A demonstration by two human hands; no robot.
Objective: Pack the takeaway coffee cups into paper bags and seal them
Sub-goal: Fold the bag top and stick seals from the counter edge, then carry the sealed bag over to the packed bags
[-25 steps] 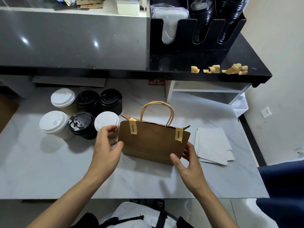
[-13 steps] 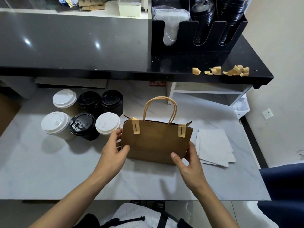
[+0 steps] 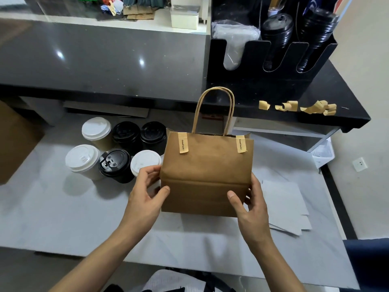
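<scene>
I have the brown paper bag (image 3: 207,175) upright on the white counter (image 3: 63,218), my left hand (image 3: 145,194) and right hand (image 3: 250,205) each a curled grip on its lower sides, thumbs on the front. Two "Good luck!" stickers (image 3: 183,143) hold its top closed; I cannot tell what it contains. Left of the bag stand six lidded coffee cups (image 3: 83,158). Behind the bag, a black organiser (image 3: 271,57) holds stacked lids.

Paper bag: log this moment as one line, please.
stage: sealed | paper bag: upright, two stickers | left hand, right hand: gripping bag sides | six cups: unpacked
</scene>
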